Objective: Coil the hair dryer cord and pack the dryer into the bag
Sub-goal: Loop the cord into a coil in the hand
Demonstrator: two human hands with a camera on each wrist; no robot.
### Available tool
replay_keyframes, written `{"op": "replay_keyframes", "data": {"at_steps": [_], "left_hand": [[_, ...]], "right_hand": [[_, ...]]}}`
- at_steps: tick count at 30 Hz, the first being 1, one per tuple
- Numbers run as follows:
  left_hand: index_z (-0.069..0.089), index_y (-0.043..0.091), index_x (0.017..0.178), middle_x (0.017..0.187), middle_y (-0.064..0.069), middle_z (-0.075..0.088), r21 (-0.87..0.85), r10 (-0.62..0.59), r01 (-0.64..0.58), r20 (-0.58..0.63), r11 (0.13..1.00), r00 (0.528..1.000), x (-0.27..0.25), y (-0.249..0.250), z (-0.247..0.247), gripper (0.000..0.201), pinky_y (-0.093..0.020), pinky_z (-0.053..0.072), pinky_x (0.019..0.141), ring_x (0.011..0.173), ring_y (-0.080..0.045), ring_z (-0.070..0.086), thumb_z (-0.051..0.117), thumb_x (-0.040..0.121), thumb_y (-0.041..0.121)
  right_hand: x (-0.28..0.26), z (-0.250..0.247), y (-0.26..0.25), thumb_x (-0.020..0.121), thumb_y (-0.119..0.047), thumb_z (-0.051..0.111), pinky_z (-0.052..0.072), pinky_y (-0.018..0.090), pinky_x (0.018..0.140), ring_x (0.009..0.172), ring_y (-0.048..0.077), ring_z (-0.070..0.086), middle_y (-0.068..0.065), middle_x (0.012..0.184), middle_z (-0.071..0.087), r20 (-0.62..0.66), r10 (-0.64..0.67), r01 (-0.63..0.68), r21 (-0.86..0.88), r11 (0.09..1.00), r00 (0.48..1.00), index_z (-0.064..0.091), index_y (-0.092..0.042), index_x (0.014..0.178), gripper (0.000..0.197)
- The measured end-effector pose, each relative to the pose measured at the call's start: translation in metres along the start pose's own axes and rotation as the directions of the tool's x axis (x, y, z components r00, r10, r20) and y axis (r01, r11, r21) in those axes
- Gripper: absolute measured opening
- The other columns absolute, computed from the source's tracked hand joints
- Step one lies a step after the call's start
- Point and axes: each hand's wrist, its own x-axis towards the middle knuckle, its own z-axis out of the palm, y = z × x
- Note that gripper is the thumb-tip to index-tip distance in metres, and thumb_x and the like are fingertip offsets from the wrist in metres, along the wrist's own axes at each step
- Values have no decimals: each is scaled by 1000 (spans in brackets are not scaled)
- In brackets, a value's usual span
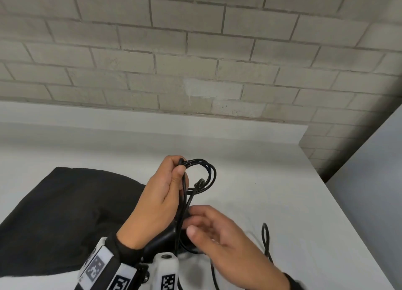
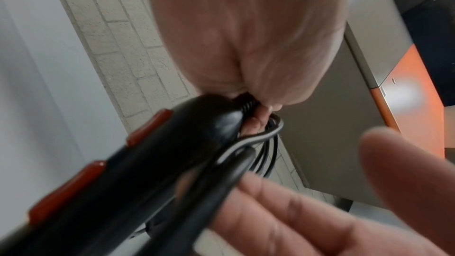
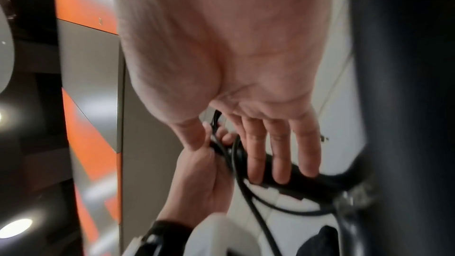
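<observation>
Left hand [image 1: 162,194] clamps cord coils [image 1: 201,174] against dryer handle [image 2: 138,164]; right hand [image 1: 219,235], fingers apart, feeds slack; loosened grip would likely spill the loops

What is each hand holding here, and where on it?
The left hand grips the coiled cord where its loops gather, against the end of the dryer handle. The right hand is open, fingers resting on the handle.
</observation>
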Motion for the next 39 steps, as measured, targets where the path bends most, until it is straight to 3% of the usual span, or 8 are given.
{"op": "replay_keyframes", "data": {"at_steps": [6,14,18,23,29,32,35,39], "left_hand": [[51,23,100,74,-7,56,-12,14,-14,12,1000,1000,-4,4,2,24,-26,45,51,58,-23,51,32,100,38],[52,19,100,66,-1,50,-36,-10,8,-29,999,1000,-2,-7,-2,24,-19,44,59,64,-19,52,32,102,32],[51,16,100,65,6,45,-56,-15,14,-23,998,1000,-1,-8,-1,28,-16,43,60,62,-12,49,30,102,35],[50,19,100,65,13,46,-94,1,-1,3,996,1000,-2,-10,0,28,-16,43,62,63,-8,47,31,100,40],[50,17,100,65,12,44,-103,-6,5,-3,995,1000,-2,-8,1,25,-20,44,60,62,-9,45,32,101,34],[49,17,100,65,11,44,-109,-5,5,-2,994,1000,-2,-8,0,25,-19,43,60,62,-8,45,32,100,34],[49,17,100,65,12,44,-105,3,-3,2,994,1000,-4,-5,1,25,-15,42,59,62,-7,45,31,101,35],[49,18,103,64,10,44,-105,7,-9,-15,994,1000,-5,-3,1,22,-15,42,57,61,-7,46,33,100,33]], "right_hand": [[3,7,-7,92,-40,56,48,53,96,96,31,63,9,98,70,-112,-55,70,131,989,992,63,-18,100,24],[-43,-41,-19,96,-17,56,45,26,99,117,24,60,3,124,60,69,-208,201,101,974,976,65,-22,107,15],[-57,-66,-14,89,-37,67,53,43,88,94,46,63,26,88,67,-69,-165,178,285,942,984,58,-7,91,32],[-49,-81,3,87,-29,66,55,32,63,67,38,59,17,57,51,-454,106,72,358,931,885,57,-1,91,30],[-30,-72,23,95,-40,54,47,32,93,101,8,64,-7,114,68,-546,258,-344,-60,937,797,60,-27,107,18],[-20,-59,16,89,-57,53,34,36,112,137,17,39,-1,152,36,-576,304,-505,-226,833,759,33,-19,146,72],[-16,-44,-8,82,-62,52,42,29,104,122,1,51,-19,136,53,-547,67,-229,-234,945,834,46,-33,134,60],[-18,-24,-31,89,-38,65,47,16,72,74,-1,62,-16,91,66,-124,-92,56,-269,962,988,54,-39,113,25]]}}
